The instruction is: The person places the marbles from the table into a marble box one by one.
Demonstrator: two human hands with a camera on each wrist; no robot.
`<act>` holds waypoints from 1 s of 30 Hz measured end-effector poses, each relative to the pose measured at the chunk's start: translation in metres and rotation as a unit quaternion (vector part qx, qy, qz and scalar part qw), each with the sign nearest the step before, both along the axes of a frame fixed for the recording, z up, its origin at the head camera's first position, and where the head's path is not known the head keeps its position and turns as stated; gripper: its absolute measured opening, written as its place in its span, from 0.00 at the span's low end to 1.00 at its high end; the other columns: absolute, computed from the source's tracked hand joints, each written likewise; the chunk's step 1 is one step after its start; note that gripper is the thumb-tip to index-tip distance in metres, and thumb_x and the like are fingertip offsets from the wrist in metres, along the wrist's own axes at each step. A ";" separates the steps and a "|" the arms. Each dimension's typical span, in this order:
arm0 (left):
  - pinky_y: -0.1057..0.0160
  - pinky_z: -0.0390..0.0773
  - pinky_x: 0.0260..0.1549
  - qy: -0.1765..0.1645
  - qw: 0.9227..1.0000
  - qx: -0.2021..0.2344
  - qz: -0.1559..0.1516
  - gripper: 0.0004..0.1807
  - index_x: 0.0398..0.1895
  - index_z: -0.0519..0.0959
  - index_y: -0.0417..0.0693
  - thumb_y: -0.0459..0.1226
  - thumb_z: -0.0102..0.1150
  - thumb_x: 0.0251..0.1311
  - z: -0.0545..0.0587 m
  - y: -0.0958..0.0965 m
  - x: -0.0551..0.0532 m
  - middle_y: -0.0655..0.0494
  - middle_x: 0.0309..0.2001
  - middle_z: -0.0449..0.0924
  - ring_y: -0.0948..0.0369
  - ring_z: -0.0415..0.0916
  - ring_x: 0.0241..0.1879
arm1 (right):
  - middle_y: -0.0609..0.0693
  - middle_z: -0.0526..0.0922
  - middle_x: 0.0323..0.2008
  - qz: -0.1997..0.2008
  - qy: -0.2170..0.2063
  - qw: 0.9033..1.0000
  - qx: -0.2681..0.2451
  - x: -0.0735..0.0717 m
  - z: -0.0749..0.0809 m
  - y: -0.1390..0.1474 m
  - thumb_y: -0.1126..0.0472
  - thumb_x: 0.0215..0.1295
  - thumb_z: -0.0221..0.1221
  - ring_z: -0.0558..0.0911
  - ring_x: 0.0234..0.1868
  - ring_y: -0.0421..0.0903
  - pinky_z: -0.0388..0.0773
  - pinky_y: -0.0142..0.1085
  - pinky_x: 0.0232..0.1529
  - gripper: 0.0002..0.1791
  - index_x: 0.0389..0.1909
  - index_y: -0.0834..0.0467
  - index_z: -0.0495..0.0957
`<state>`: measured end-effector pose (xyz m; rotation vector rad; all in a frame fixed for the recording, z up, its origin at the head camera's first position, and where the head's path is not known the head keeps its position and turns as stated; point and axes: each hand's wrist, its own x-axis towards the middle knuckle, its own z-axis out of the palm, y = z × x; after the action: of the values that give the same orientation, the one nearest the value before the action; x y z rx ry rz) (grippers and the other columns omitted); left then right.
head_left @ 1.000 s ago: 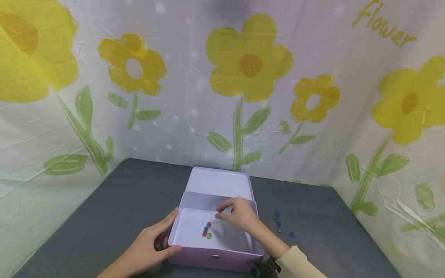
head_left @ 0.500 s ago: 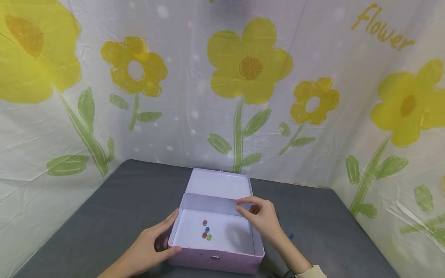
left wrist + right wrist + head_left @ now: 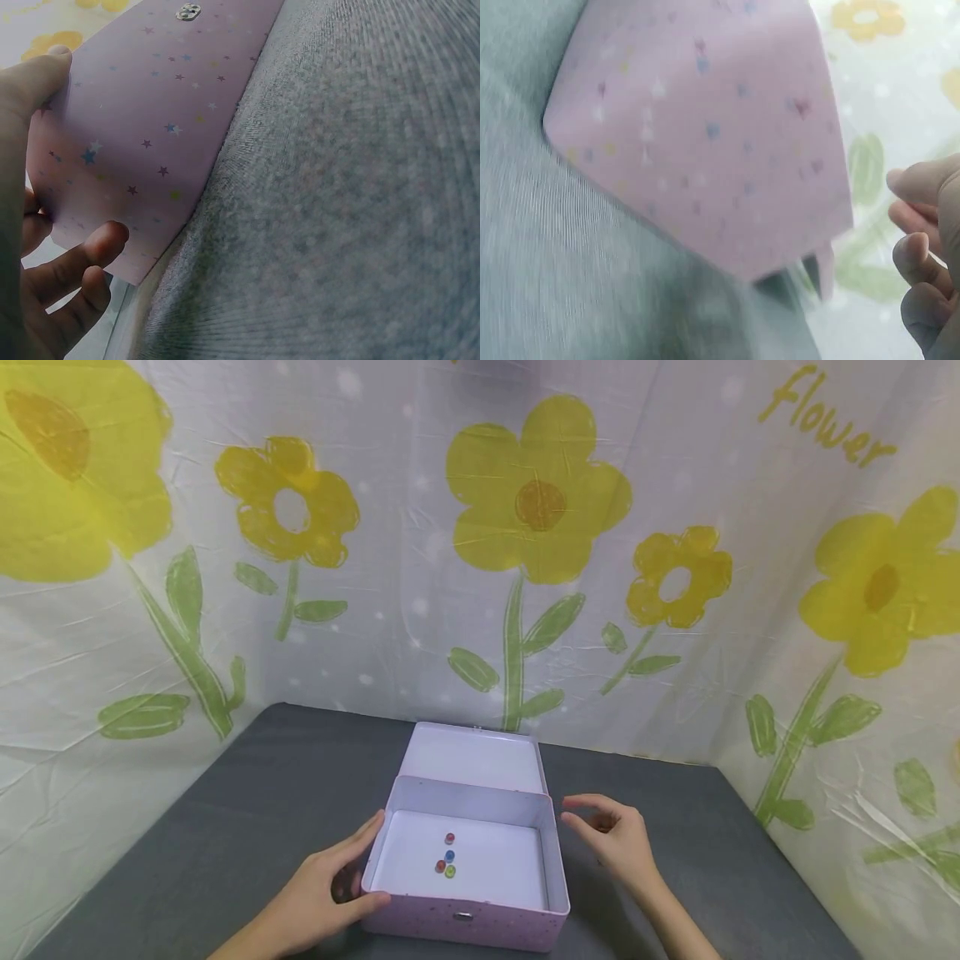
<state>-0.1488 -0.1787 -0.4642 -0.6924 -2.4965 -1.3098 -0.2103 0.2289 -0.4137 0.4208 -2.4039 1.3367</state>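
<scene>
A pink-lilac tin box (image 3: 420,923) with a star pattern stands with its lid (image 3: 472,758) laid back behind it. On its white floor lie several small shiny round pieces, like beads: a blue one (image 3: 449,856), a yellow-green one (image 3: 450,872) and two red ones. My left hand (image 3: 322,881) grips the box's left front corner, thumb at the front rim and fingers along the side. To the right of the box my right hand (image 3: 618,839) hovers above the table, thumb and index finger apart with nothing between them. In the right wrist view its fingers (image 3: 922,184) are beside the box's side wall (image 3: 727,157).
Dark grey cloth covers the table (image 3: 315,760). A white curtain (image 3: 405,610) printed with yellow flowers hangs behind and at both sides. The loose pieces that lay on the cloth to the right are hidden behind my right hand.
My right hand has moved from over the box out past its right rim. Earlier it hung inside, fingertips close together. The upper red piece has shifted slightly. My left hand stays on the box.
</scene>
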 end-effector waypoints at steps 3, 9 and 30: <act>0.72 0.69 0.21 0.001 1.000 0.002 -0.001 0.46 0.76 0.60 0.65 0.50 0.72 0.55 0.000 0.000 0.001 0.64 0.63 0.70 0.72 0.67 0.24 | 0.50 0.82 0.19 -0.016 -0.002 1.000 -0.004 0.001 -0.001 0.015 0.56 0.58 0.71 0.62 0.12 0.32 0.60 0.30 0.11 0.13 0.43 0.54 0.87; 0.72 0.70 0.21 0.006 1.000 0.004 -0.004 0.45 0.76 0.60 0.64 0.48 0.72 0.55 0.000 0.000 0.000 0.66 0.63 0.70 0.72 0.67 0.25 | 0.53 0.80 0.16 -0.065 -0.037 0.997 -0.012 0.002 -0.007 0.045 0.54 0.59 0.70 0.58 0.09 0.33 0.58 0.31 0.09 0.13 0.45 0.52 0.86; 0.72 0.69 0.19 0.008 1.000 0.013 -0.016 0.46 0.76 0.60 0.64 0.47 0.72 0.55 -0.003 -0.001 -0.002 0.65 0.62 0.70 0.72 0.66 0.24 | 0.50 0.88 0.41 -0.109 -0.118 0.985 0.056 0.005 -0.043 0.079 0.53 0.56 0.72 0.62 0.10 0.36 0.60 0.30 0.13 0.14 0.42 0.53 0.87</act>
<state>-0.1505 -0.1794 -0.4673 -0.7356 -2.4610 -1.3408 -0.2052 0.3081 -0.4562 0.0236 -2.6353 1.2162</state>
